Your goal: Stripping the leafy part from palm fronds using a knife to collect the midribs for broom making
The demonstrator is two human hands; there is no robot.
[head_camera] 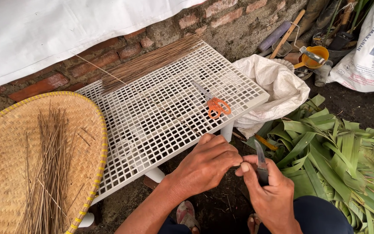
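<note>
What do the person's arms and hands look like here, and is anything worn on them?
Both are bare: the left hand and right hand show no gloves, rings or watch, and the forearms carry no sleeves as far as the frame shows. Dark blue trousers cover the legs below.

The white grid surface (161, 108) lies mostly bare at its middle and near edge, so a hand can pass there; orange-handled scissors (215, 105) block its right part; a bundle of brown sticks (148, 63) lines its far edge; a woven tray (9, 151) crowds its left; green leaves (338, 160) pile to its right.
</note>
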